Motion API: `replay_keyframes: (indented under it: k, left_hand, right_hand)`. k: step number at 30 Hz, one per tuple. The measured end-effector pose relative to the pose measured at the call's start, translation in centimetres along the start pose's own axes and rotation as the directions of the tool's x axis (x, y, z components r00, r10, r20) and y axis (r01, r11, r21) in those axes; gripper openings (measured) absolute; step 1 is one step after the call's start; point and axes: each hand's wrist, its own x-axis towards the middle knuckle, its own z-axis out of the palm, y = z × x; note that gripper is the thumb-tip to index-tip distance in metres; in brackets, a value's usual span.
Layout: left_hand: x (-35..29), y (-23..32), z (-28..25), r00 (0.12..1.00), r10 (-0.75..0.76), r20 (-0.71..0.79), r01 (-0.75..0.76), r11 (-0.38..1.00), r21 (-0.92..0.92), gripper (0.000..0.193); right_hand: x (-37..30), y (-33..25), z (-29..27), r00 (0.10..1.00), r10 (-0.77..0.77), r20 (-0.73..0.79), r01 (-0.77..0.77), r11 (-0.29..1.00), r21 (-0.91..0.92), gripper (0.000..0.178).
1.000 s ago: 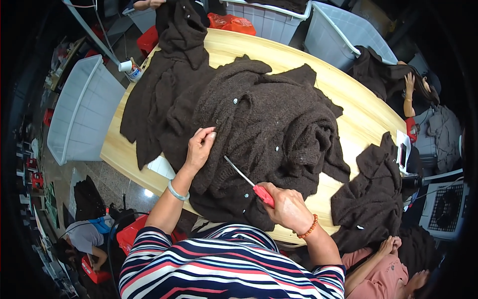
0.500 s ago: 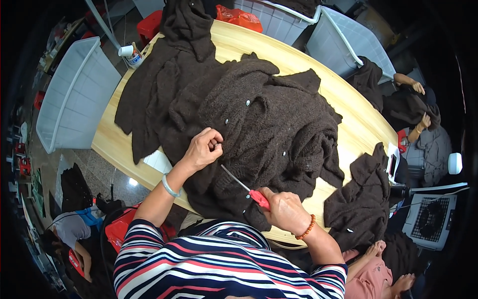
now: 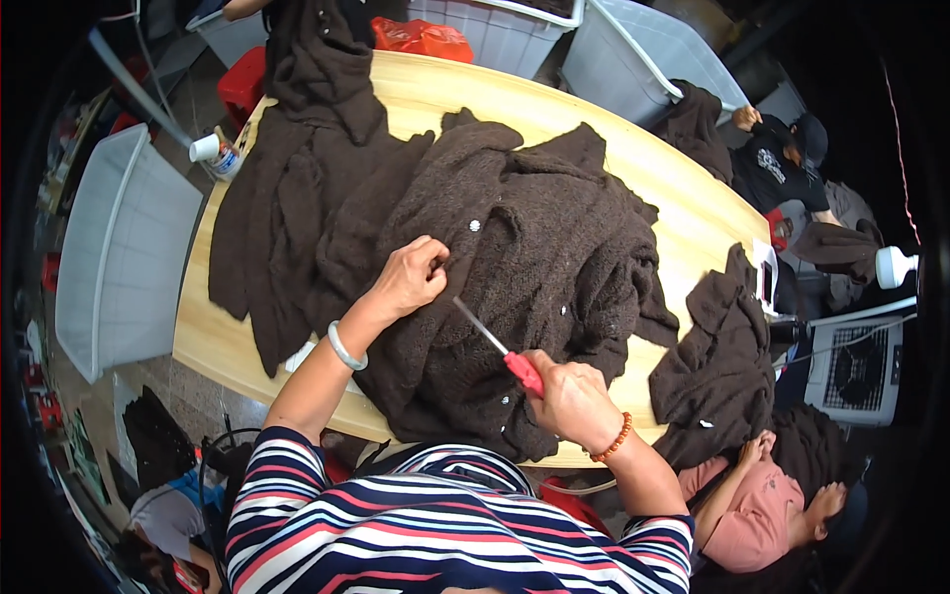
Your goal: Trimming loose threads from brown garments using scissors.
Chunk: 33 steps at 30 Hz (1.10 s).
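At far left, a tall grey bin (image 3: 129, 247) beside the pale wood table (image 3: 435, 89); below it, a co-worker in a grey shirt (image 3: 168, 520), partly lost in the dark rim. Next, a white cup (image 3: 204, 148) just beside a bottle (image 3: 229, 162), near the table's left edge, and a red stool (image 3: 242, 84) farther off. Then brown cloth (image 3: 307, 218), draped over the left of the table, with a white sheet (image 3: 298, 358) partly showing under its near edge. Wears a pale bangle (image 3: 345, 348) on the left wrist. Has the left hand (image 3: 410, 278) over the left part of a rumpled brown pile (image 3: 554, 223), fingers curled well in, thumb close to them; cannot tell whether any knit is pinched there. In mid-table, the bulk of that pile, dotted with small white bits (image 3: 475, 226). Grips a red-handled tool (image 3: 523, 374) in the right hand (image 3: 576, 404), fingers closed around the handle; points the slim metal shaft up and left, tip near the left hand. Cannot tell whether the tip touches the knit. Wears an orange bracelet (image 3: 615, 439) on the right wrist. Farther right, another brown garment (image 3: 717, 351), bunched at the table's end; past that, a co-worker in pink (image 3: 747, 510) and, at far right, a box with a dark grille (image 3: 853, 376).
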Motion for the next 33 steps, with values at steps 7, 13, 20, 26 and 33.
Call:
replay_keyframes:
  k: [7, 13, 20, 26, 33]
  left_hand:
    - [-2.2, -2.5, -2.1, 0.983, -0.160, 0.086, 0.156, 0.987, 0.044, 0.009]
    - [2.7, 0.8, -3.7, 0.980, -0.031, -0.199, 0.053, 0.993, 0.107, 0.019]
    - [5.5, -3.8, -0.2, 0.997, -0.010, 0.080, 0.002, 0.996, 0.090, 0.012]
    - [3.9, -6.4, -1.3, 0.951, -0.280, 0.128, 0.295, 0.948, -0.118, 0.006]
    - [6.0, -4.3, -1.5, 0.984, -0.012, -0.177, 0.030, 0.995, 0.098, 0.020]
  right_hand:
    - [1.2, -1.1, 0.1, 0.998, 0.015, 0.065, -0.016, 1.000, 0.017, 0.037]
    - [2.0, -0.8, 0.8, 0.992, 0.064, -0.108, -0.034, 0.966, 0.257, 0.034]
    - [4.2, -0.9, -0.2, 0.991, 0.110, -0.080, -0.100, 0.987, 0.122, 0.028]
    - [5.4, -0.6, 0.1, 0.999, 0.050, 0.017, -0.051, 0.998, 0.038, 0.027]
    - [5.5, -0.2, 0.9, 0.995, 0.095, -0.033, -0.089, 0.983, 0.158, 0.028]
